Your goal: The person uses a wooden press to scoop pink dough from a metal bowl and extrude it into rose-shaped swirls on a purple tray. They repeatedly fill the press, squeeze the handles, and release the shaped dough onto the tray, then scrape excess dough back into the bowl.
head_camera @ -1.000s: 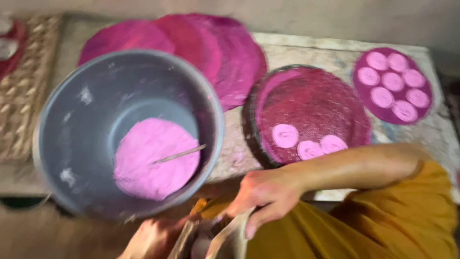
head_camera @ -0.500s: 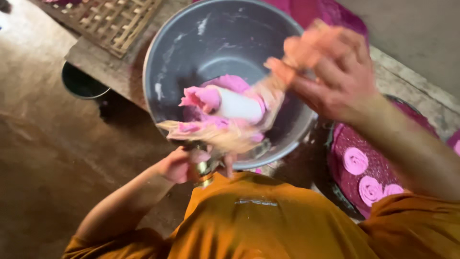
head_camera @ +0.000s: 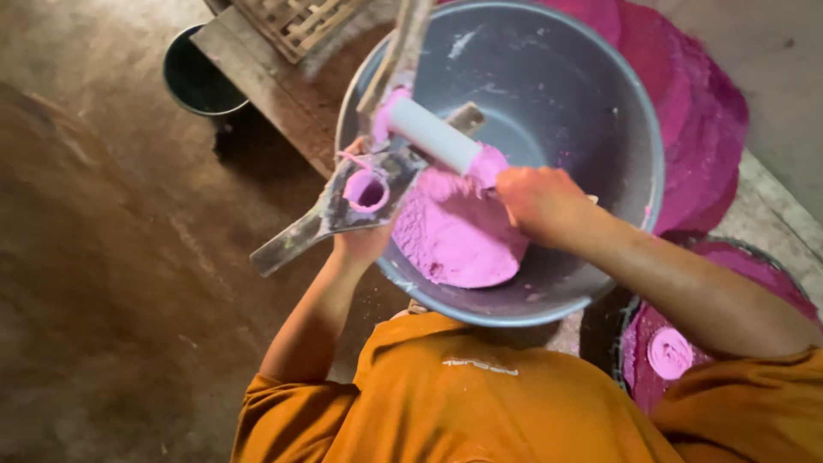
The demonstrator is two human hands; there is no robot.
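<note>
Tabletop grey basin (head_camera: 591, 103) holds pink dough (head_camera: 459, 236); right hand (head_camera: 536, 201) grips it, left hand (head_camera: 364, 244) (mostly hidden) clasps wooden mould (head_camera: 343, 201).

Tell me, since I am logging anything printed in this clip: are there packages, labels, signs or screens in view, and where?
No package, sign or screen shows.
Faint pale mark: on the back of the orange garment, a thin short streak; too blurred to tell if it is print.
Grey metal basin, white cylinder and flat wooden press: all unlabelled, smeared with pink dough.
</note>
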